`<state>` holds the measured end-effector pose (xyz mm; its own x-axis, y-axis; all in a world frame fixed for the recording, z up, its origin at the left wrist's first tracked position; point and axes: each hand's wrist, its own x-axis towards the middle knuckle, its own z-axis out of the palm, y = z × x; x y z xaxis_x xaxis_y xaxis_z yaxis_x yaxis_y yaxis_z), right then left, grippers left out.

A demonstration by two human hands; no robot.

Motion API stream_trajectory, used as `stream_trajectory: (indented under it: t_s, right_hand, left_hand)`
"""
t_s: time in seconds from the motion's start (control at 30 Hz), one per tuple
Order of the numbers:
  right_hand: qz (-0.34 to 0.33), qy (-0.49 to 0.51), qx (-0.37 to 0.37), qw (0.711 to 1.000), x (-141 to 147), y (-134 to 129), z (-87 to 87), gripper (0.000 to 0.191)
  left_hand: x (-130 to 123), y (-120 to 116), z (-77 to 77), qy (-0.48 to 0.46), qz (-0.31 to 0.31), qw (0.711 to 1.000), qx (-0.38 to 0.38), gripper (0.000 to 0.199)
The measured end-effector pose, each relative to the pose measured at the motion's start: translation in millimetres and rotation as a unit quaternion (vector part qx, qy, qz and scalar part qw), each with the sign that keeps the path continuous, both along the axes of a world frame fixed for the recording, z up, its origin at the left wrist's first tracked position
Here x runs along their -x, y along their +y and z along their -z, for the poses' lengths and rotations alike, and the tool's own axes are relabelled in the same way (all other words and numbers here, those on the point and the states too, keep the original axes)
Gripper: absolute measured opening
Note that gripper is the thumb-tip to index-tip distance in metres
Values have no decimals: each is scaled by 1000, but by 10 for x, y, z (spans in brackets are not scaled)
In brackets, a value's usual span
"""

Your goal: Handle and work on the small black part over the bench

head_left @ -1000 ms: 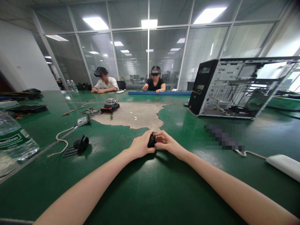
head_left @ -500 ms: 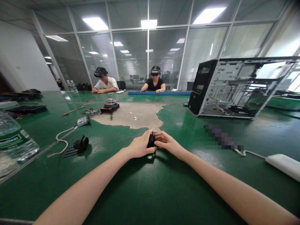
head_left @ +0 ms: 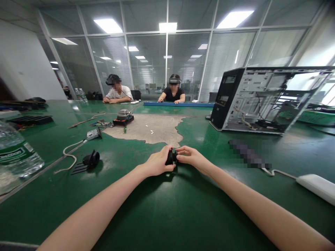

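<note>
In front of me, just above the green table, my left hand is wrapped round a small black part. Much of that part is hidden by the fingers, so its exact kind cannot be made out. On its right side my right hand pinches a black rounded end between thumb and fingertips. To the left lies another black plastic piece with a round collar and slatted prongs. Behind it is a metal bracket with a pale cable.
An open computer case stands at the right. A white power strip and a water bottle flank the table. A heatsink fan sits on a worn brown patch. Two people sit across the table, behind a blue bar.
My right hand has shifted slightly right, and more of the black rounded end shows between the hands. My left hand keeps its hold. The view has tilted a little.
</note>
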<state>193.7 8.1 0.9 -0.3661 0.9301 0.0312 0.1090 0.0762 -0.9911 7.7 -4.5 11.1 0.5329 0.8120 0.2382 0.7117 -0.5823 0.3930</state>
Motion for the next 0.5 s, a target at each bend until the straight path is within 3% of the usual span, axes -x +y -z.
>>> stream_trajectory:
  t_s: [0.33, 0.5]
  right_hand:
    - [5, -1, -43, 999, 93, -10, 109, 34]
    - [21, 2, -72, 997, 88, -24, 111, 32]
  left_hand:
    - [-21, 11, 136, -124, -28, 992, -12, 72]
    - [-15, 39, 141, -123, -10, 992, 21, 64]
